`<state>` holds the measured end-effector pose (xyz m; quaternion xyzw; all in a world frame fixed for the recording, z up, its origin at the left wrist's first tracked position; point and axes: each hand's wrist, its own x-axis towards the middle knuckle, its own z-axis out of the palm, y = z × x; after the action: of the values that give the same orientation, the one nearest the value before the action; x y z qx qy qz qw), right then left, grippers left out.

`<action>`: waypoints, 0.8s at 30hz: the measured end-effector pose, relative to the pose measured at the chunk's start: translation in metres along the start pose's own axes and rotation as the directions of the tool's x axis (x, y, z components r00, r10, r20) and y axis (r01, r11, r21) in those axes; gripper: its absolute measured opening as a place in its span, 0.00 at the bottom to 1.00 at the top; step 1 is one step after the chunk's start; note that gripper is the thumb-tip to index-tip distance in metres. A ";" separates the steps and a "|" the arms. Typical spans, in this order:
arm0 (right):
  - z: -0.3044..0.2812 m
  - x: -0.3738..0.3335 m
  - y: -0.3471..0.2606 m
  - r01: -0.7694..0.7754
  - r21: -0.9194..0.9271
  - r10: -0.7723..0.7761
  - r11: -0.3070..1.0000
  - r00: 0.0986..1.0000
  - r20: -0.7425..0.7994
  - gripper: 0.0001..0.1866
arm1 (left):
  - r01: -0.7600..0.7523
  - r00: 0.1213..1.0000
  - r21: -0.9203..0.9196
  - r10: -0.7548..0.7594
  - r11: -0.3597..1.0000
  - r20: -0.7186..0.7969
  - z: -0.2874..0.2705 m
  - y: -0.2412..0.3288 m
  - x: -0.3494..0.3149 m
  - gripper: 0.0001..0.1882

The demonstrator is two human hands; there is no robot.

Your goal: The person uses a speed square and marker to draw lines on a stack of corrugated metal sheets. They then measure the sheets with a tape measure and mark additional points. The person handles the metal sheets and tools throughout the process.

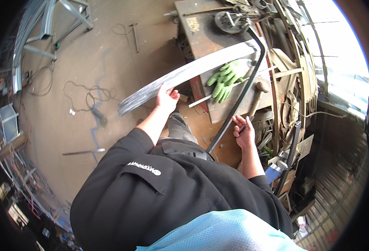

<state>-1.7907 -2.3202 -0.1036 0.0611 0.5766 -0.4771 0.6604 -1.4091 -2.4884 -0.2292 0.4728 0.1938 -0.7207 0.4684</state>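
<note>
Blue mesh [226,232], strip [190,70] (past table edge [213,113])

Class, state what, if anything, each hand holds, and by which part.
Left hand: the long pale strip, by its near edge, towards its left end. Right hand: a small dark object; which part is gripped cannot be told.

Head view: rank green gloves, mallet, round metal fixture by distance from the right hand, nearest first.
1. Mallet: just beyond the right hand.
2. Green gloves: up and left, on the table.
3. Round metal fixture: table's far end.
</note>
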 end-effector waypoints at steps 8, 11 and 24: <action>-0.001 0.001 0.006 -0.014 -0.046 0.015 0.999 1.000 0.022 0.30 | 0.173 0.922 0.674 -0.359 0.718 0.146 0.016 0.017 -0.044 0.18; 0.012 0.006 0.012 -0.021 -0.085 0.024 0.996 0.999 0.041 0.30 | 0.105 0.881 0.819 -0.434 0.564 0.186 -0.018 0.040 -0.081 0.17; 0.155 0.037 0.082 -0.041 -0.582 0.164 0.812 0.973 0.161 0.20 | 0.151 0.823 0.980 0.532 0.128 -0.197 -0.453 0.112 -0.272 0.27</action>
<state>-1.6285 -2.3951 -0.1215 -0.1588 0.6188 -0.2481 0.7282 -1.0557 -2.0817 -0.1922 0.8519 -0.2698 -0.4433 0.0702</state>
